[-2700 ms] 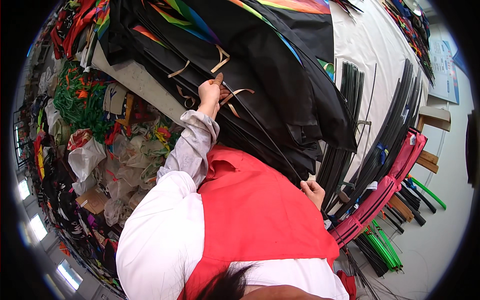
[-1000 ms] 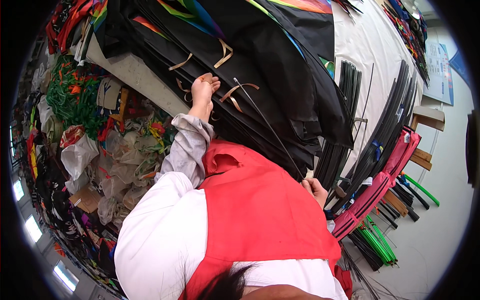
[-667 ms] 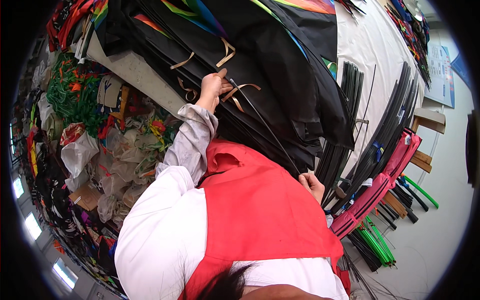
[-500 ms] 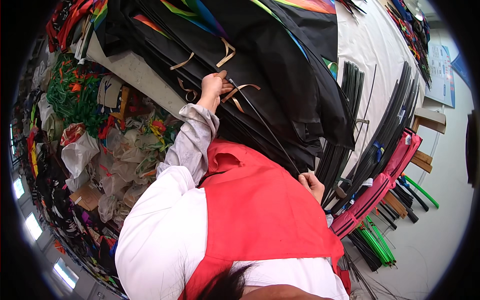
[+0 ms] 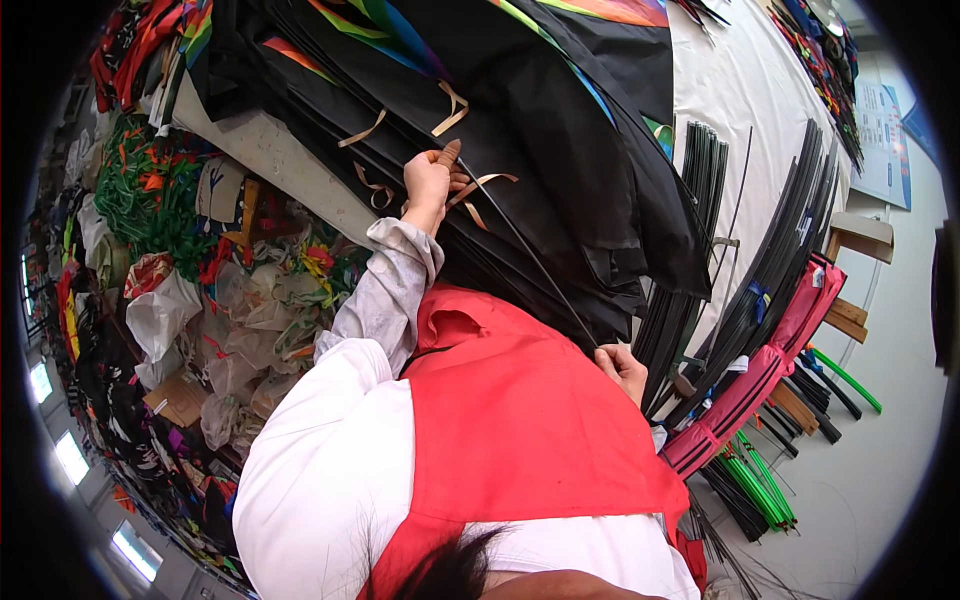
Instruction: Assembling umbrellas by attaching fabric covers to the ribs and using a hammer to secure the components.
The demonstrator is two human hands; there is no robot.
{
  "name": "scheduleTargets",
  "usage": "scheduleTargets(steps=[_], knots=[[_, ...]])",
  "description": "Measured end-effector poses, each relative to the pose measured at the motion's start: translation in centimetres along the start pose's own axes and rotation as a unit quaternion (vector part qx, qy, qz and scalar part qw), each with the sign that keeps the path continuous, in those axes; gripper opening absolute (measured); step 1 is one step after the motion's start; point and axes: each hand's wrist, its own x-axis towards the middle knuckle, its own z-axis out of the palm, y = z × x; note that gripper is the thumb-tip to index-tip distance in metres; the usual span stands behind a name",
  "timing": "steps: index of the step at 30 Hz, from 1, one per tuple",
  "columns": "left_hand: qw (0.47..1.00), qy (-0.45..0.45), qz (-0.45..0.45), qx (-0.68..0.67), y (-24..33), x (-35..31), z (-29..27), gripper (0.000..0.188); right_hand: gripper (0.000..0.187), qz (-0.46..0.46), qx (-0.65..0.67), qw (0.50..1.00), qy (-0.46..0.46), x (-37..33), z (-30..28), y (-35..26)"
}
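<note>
A thin black rod (image 5: 530,250) slants across black kite fabric (image 5: 500,110) with rainbow-coloured strips. My left hand (image 5: 430,187) is closed at the rod's upper end, thumb pointing up; its fingers hide the tip. Near the front edge of the fabric, my right hand (image 5: 624,371) pinches the lower end of the same rod. Tan ribbon ties (image 5: 452,108) lie loose on the fabric around my left hand, one of them (image 5: 490,190) crossing close to the rod.
Bundles of black rods (image 5: 700,190) lie on the white cloth (image 5: 740,60) to the right, beside a long pink bag (image 5: 745,390). Green tubes (image 5: 755,485) are below it. At left, plastic bags (image 5: 165,310) and green netting-like material (image 5: 145,190) are heaped beyond a pale table edge (image 5: 270,160).
My left hand has shifted slightly right, and the rod's tip, which showed beside the thumb, is now covered by the fingers. My right hand has barely moved.
</note>
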Motion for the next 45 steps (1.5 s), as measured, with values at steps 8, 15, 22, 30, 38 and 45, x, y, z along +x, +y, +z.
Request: scheduleTargets(steps=[8,15,22,30,38,45], knots=[[0.998,0.017,0.051,0.026,1.4,1.6,0.1,0.023,0.013,-0.111,-0.018,0.994,-0.009,10.1,4.6,-2.1],[0.998,0.027,0.025,0.049,5.9,0.7,0.1,0.020,0.011,-0.248,-0.073,0.965,0.049,8.6,2.9,-1.3],[0.991,0.042,0.087,0.090,4.7,-0.6,1.4,0.016,0.012,-0.039,0.097,0.994,-0.033,7.3,-1.1,2.4],[0.994,0.005,0.079,0.069,7.0,-2.2,0.5,0.017,0.025,0.025,0.127,0.976,-0.175,9.4,3.7,-3.4],[0.993,-0.039,0.041,0.104,4.6,-4.2,3.5,0.016,0.020,-0.185,0.046,0.979,-0.076,12.9,10.3,-9.6],[0.990,-0.022,0.102,0.096,6.8,-2.8,3.7,0.015,0.034,-0.121,-0.216,0.956,0.160,8.9,-1.5,6.1]])
